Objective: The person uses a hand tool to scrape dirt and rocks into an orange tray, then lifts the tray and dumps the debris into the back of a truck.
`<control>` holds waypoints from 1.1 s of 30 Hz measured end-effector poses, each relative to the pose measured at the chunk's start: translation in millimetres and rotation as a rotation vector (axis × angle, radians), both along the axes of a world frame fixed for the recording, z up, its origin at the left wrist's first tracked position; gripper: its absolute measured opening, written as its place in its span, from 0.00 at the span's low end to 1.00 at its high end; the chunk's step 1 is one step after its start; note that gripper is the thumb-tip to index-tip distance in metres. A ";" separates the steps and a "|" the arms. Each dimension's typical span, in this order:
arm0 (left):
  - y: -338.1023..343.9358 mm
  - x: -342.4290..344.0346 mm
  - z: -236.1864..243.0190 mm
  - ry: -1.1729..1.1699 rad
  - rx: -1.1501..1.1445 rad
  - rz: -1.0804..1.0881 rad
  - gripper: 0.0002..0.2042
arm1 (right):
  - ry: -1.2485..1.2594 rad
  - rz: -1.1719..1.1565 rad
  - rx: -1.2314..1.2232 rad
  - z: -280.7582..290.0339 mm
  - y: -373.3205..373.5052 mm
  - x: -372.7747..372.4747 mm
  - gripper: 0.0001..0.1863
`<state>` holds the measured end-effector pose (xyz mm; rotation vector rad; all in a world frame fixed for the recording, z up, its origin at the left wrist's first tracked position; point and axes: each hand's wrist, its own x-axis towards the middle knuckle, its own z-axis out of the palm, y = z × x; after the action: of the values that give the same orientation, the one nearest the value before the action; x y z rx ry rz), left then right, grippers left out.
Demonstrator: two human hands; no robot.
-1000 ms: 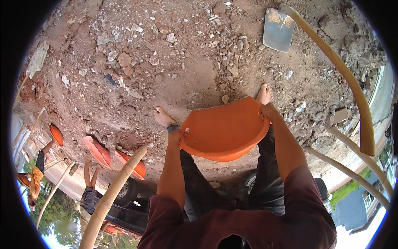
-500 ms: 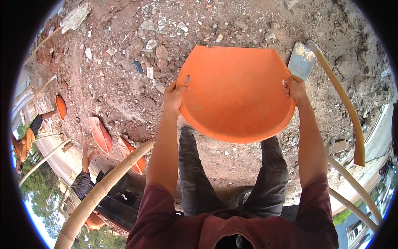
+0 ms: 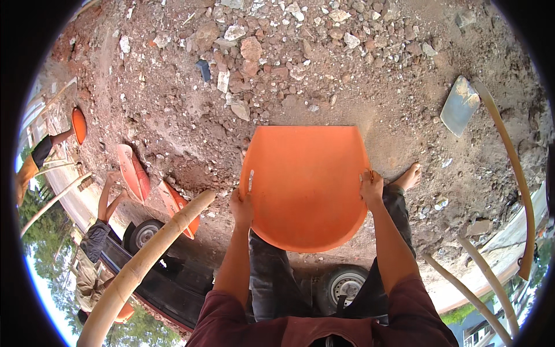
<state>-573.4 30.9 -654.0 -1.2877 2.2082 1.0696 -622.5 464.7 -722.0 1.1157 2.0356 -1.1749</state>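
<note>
Between my hands is an orange plastic scoop pan (image 3: pixel 306 185) with a straight front lip and a rounded back, held over the ground in front of my legs. My left hand (image 3: pixel 241 207) is closed on its left edge, just below a handle slot. The right edge is gripped by my right hand (image 3: pixel 371 186), whose fingers partly go out of sight at the slot. The pan's inside shows no load. A hoe (image 3: pixel 459 107) with a grey metal blade and a curved wooden handle lies on the dirt to the right, apart from my hands.
Stones and broken rubble (image 3: pixel 251 52) cover the ground ahead. A thick bamboo pole (image 3: pixel 147 269) slants in at lower left, near two more orange pans (image 3: pixel 134 173). Other people (image 3: pixel 95 240) work at the left. A vehicle wheel (image 3: pixel 347 286) shows behind my legs.
The pan has come down and closer to my legs, still in both hands. My view has shifted, and the hoe blade, partly behind the pan before, now shows apart from it. My right foot has come into view.
</note>
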 end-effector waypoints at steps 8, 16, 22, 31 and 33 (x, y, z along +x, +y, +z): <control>-0.2 -201.5 -51.9 0.132 -0.125 -0.268 0.09 | -0.038 -0.076 -0.084 17.1 -32.0 -197.7 0.16; -37.7 -160.1 -52.2 -0.109 -0.029 -0.347 0.20 | 0.164 1.011 0.668 238.5 61.8 -273.5 0.29; 44.4 -178.2 69.2 0.116 0.118 -0.314 0.20 | -0.464 0.635 0.791 346.5 241.7 -314.6 0.41; 133.6 -433.5 560.8 1.710 -0.160 -0.656 0.34 | -0.437 -0.055 0.076 295.1 332.3 -260.9 0.21; 143.3 -452.4 644.4 1.919 -0.384 -0.833 0.33 | -0.356 -0.003 0.049 291.4 323.0 -253.3 0.19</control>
<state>-1025.7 174.2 -9.6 1.4766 3.4658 1.6701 -875.7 787.7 -430.5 1.2518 1.7957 -0.8587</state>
